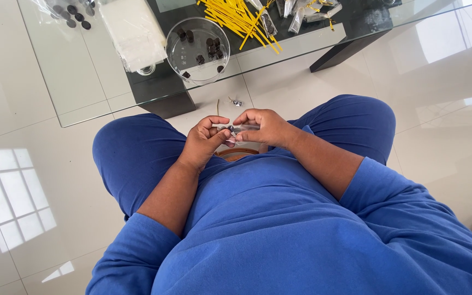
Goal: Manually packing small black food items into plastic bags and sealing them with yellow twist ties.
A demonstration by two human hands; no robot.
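pale glossy floor tiles under a glass counter [83, 87] bearing a clear round dish [198, 50] of dark pieces and yellow twist ties [241, 19]. over the lap, left hand [206, 143] and right hand [260, 127] both pinch a small clear packet [240, 129].

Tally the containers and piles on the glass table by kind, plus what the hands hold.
Round clear dish of dark pieces: 1
Pile of yellow twist ties: 1
Stack of clear bags: 1
Small clear packet, held by left hand and right hand: 1
Total: 4
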